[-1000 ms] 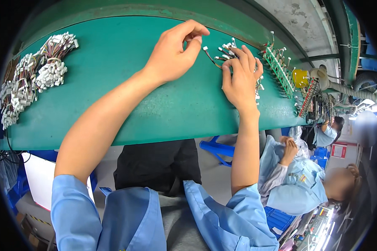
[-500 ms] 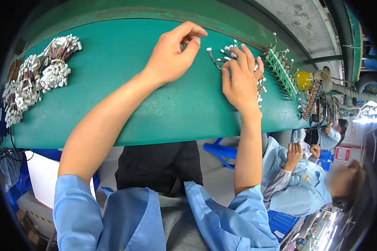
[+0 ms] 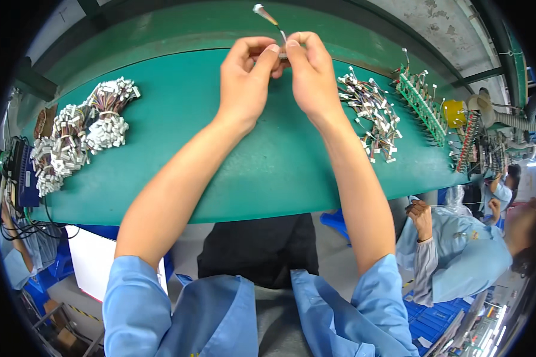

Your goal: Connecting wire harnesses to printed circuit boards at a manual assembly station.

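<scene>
Near the far edge of the green table [image 3: 262, 172], both my hands pinch one short wire harness [image 3: 266, 15]. Its white connector end sticks up beyond my fingertips; the other end is mostly hidden between them. My left hand [image 3: 244, 80] grips with thumb and curled fingers, and my right hand [image 3: 311, 74] holds from the other side, the two nearly touching. Just right of my right hand lies a loose pile of wire harnesses [image 3: 372, 113] with white plugs. Tied bundles of harnesses [image 3: 107, 113] lie at the far left.
A row of green circuit boards [image 3: 421, 107] stands on the right, beside a yellow roll [image 3: 454, 113] and a grey hose [image 3: 512, 122]. A co-worker in a blue jacket [image 3: 464, 256] sits to the right. Black cables [image 3: 27, 220] hang at the left edge.
My right hand has left the loose pile with a wire harness and come left to meet my left hand. Both hands now hold it. The view has shifted a little.
</scene>
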The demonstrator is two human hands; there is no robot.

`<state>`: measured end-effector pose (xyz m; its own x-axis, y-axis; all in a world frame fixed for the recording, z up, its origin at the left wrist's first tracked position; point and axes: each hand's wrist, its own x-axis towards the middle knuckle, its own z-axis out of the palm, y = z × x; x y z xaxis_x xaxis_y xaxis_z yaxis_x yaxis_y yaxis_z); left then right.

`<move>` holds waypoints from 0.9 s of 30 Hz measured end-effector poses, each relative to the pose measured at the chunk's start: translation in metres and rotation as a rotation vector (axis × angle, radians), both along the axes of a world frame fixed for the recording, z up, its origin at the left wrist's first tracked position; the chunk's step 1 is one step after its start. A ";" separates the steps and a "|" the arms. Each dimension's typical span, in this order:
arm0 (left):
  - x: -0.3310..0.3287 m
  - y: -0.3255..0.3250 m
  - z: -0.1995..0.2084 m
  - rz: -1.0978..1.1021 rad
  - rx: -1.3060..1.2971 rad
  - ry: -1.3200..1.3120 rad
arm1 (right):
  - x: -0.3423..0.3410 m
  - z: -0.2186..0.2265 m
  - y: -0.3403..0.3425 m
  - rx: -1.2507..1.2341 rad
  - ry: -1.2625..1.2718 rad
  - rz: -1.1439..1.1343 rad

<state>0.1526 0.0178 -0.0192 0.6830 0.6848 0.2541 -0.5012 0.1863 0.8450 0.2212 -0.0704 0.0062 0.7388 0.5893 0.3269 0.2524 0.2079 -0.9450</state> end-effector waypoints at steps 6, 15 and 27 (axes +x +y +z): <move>0.000 0.006 -0.001 0.028 -0.031 0.054 | 0.007 -0.018 0.014 0.075 0.008 0.098; 0.002 0.010 -0.006 -0.022 -0.007 0.013 | 0.009 -0.027 0.007 0.135 -0.027 0.031; 0.001 0.013 -0.006 0.047 0.140 0.091 | 0.022 -0.025 -0.006 0.015 0.009 0.038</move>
<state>0.1534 0.0311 -0.0253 0.6756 0.6788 0.2877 -0.4268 0.0418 0.9034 0.2434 -0.0763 -0.0186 0.7190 0.6122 0.3291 0.2356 0.2308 -0.9440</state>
